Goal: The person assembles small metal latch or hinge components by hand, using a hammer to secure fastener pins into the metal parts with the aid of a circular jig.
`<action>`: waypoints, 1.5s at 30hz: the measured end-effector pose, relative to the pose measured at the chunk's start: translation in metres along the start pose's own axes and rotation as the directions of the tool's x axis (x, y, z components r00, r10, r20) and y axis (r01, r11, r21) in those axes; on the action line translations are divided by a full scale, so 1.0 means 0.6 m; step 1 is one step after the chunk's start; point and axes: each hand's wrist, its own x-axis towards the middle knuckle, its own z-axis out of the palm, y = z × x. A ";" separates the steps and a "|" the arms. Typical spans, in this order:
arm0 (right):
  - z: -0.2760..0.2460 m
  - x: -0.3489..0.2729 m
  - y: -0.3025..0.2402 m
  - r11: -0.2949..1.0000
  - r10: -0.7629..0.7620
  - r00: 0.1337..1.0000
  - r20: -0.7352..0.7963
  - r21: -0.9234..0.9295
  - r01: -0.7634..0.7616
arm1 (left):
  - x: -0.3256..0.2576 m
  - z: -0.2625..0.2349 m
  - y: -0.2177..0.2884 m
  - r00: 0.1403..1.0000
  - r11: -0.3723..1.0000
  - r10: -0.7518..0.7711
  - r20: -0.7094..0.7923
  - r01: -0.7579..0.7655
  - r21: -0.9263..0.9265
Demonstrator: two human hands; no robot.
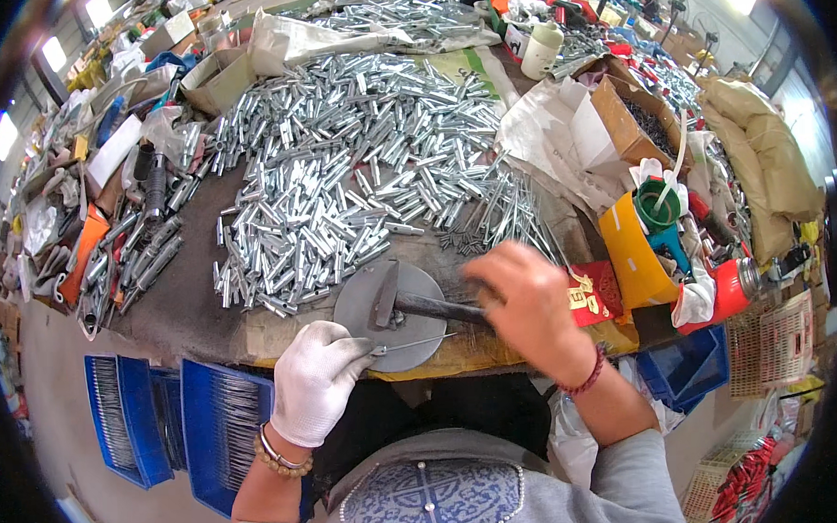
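My left hand (319, 380), in a white glove, is closed on a thin metal rod (419, 342). The rod points right, over a round grey metal plate (411, 356) at the table's front edge. On that plate rests the head of a hammer (387, 295), its dark handle running right to below my right hand. My bare right hand (530, 299) is above the table beyond the handle, near a patch of small dark pins (464, 239). Motion smears its fingers, so whether they hold anything is hidden. Beyond both hands spreads a big heap of short silvery metal tubes (342, 172).
Blue bins (226, 434) of thin rods stand below the table at left. On the right are a yellow container (635, 254), a red bottle (728, 292) and an open cardboard box (630, 125). Assorted metal tools (142, 257) lie piled at the left edge.
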 end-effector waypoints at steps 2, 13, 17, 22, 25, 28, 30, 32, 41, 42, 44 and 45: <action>-0.017 0.019 0.032 0.986 0.058 0.998 -0.028 -0.153 -0.062 | 0.001 0.000 0.000 1.000 1.000 0.005 -0.008 -0.005 -0.008; 0.034 0.055 0.066 0.951 -0.130 0.988 0.079 -0.273 0.146 | -0.002 0.005 0.002 0.999 1.000 0.012 -0.038 -0.013 -0.021; 0.031 0.048 0.050 0.969 -0.123 0.989 0.084 -0.204 0.138 | -0.003 0.007 0.000 0.999 1.000 0.020 -0.027 -0.020 -0.001; 0.017 0.026 -0.016 0.972 -0.229 0.953 0.197 -0.006 0.235 | -0.002 0.008 0.001 0.999 0.999 0.037 -0.030 -0.037 0.010; 0.028 0.016 -0.075 0.934 -0.357 0.909 0.214 0.074 0.350 | -0.006 0.012 -0.001 0.999 0.999 0.042 -0.025 -0.042 0.035; 0.069 0.005 -0.112 0.885 -0.404 0.900 0.162 0.320 0.339 | -0.011 0.013 -0.002 0.999 0.997 0.033 -0.021 -0.032 0.066; 0.084 0.001 -0.122 0.863 -0.340 0.936 0.095 0.426 0.270 | -0.016 0.010 0.001 0.999 0.991 0.028 -0.019 -0.026 0.135; 0.094 -0.001 -0.118 0.841 -0.239 0.971 -0.020 0.495 0.217 | -0.011 0.012 -0.001 0.999 0.994 0.032 -0.039 -0.028 0.107; 0.052 -0.003 -0.085 0.846 -0.141 0.987 0.080 0.528 0.078 | 0.000 0.002 -0.002 0.998 0.998 0.057 -0.038 -0.056 0.023; 0.057 -0.003 -0.085 0.841 -0.129 0.984 0.122 0.539 0.044 | -0.001 0.005 -0.004 0.998 0.999 0.050 -0.043 -0.049 0.010; 0.066 -0.002 -0.089 0.834 -0.123 0.978 0.166 0.551 0.011 | -0.004 0.006 -0.008 0.998 0.999 0.038 -0.050 -0.038 0.001; 0.070 -0.003 -0.090 0.838 -0.130 0.976 0.175 0.546 0.014 | -0.006 0.006 -0.009 0.998 0.999 0.043 -0.047 -0.042 0.004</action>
